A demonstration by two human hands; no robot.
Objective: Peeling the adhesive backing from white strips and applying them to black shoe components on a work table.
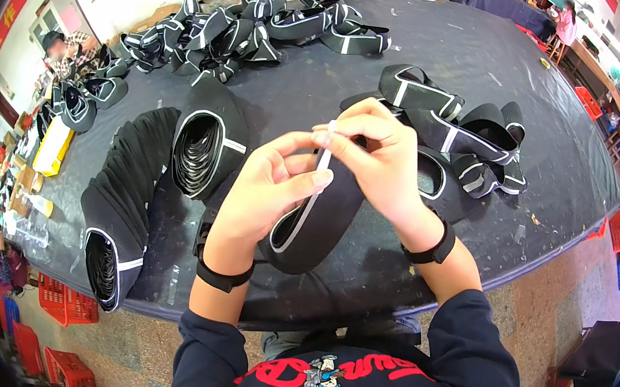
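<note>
Pinching a thin white strip point(323, 166) between both hands, above a black band point(318, 222) with white edging that hangs over the near edge of the worktop point(450, 64). Left hand point(268, 188) closed on the lower part of the strip, thumb pressing it against the bent fingers point(310, 181). Right hand point(379, 163) closed on the upper end, fingertips meeting at the top of the strip. Black wristband on each wrist.

Strip running down along the white edge of the band, seemingly joined to it; whether glued, sewn or just laid on cannot be told. Band itself held up in front of the chest, its lower loop resting against the worktop edge.

Doing this well probably means keeping the strip taut between the two pinches, working close to where strip meets band, and moving the lower pinch along in small steps so the edging neither twists nor tears. Keeping the band's weight on the worktop rather than hanging from the strip should help too.

Left of the hands, two stacked rolls point(203, 153) of the same bands lying on their sides. Behind the right hand, a loose heap point(479, 141) of bands; farther back, a bigger pile point(253, 28). Red crates point(64, 303) on the floor at lower left.
</note>
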